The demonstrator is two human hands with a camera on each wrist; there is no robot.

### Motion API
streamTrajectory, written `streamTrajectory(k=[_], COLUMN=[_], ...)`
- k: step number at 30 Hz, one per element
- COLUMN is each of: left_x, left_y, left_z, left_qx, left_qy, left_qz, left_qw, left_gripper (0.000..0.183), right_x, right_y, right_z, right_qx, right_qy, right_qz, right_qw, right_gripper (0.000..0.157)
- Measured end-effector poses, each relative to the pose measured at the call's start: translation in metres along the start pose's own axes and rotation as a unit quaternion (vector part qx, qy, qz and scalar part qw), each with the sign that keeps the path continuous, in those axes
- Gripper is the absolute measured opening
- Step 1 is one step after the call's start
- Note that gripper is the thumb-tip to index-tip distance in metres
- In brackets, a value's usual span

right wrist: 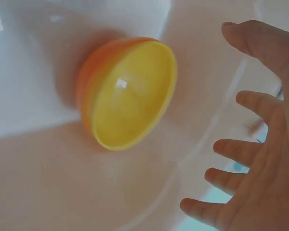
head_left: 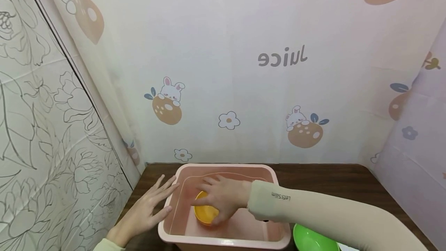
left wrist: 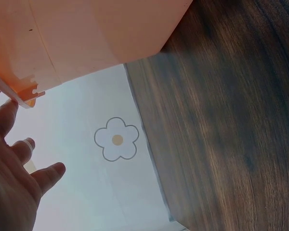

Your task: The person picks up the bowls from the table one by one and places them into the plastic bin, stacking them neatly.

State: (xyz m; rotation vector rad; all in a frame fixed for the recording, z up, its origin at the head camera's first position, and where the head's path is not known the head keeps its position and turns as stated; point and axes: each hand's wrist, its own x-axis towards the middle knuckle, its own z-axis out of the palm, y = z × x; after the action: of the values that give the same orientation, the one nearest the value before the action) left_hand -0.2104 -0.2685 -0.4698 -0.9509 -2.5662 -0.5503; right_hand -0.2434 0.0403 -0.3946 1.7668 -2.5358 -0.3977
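A pink plastic tub (head_left: 223, 241) stands on the table, and inside it, toward its left side, is a small bowl (head_left: 204, 215), yellow within and orange outside. My right hand (head_left: 227, 196) hovers over this bowl with fingers spread. In the right wrist view a gap shows between the bowl (right wrist: 135, 96) and the fingertips (right wrist: 226, 150). At the tub's left rim my left hand (head_left: 147, 205) lies with its fingers extended, some of them at the edge. The left wrist view has the left hand (left wrist: 12, 168) beside the tub's outer wall (left wrist: 96, 38).
Right of the tub sits a green bowl (head_left: 311, 238), partly hidden under my right forearm, with a bit of something white (head_left: 346, 247) beside it. Dark wood tabletop (head_left: 324, 175) extends behind and right. A printed curtain (head_left: 223, 69) hangs behind the table.
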Motion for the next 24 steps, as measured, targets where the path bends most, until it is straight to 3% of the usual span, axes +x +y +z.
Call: streamTrajectory(k=[10, 17, 24], left_x=[0.000, -0.001, -0.001], left_y=[0.000, 0.000, 0.000], left_z=[0.001, 0.002, 0.004], left_qx=[0.002, 0.003, -0.007], left_qy=[0.000, 0.006, 0.005], left_qz=[-0.003, -0.001, -0.007], left_qw=[1.0000, 1.0000, 0.9999], left_gripper=[0.064, 0.064, 0.064], right_x=[-0.041, -0.068, -0.100], right_y=[0.003, 0.009, 0.012], right_z=[-0.032, -0.045, -0.052], right_qx=[0.071, 0.102, 0.132], right_qy=[0.073, 0.135, 0.179], right_qz=[-0.014, 0.005, 0.057], right_qw=[0.995, 0.986, 0.973], right_gripper=[0.068, 0.077, 0.064])
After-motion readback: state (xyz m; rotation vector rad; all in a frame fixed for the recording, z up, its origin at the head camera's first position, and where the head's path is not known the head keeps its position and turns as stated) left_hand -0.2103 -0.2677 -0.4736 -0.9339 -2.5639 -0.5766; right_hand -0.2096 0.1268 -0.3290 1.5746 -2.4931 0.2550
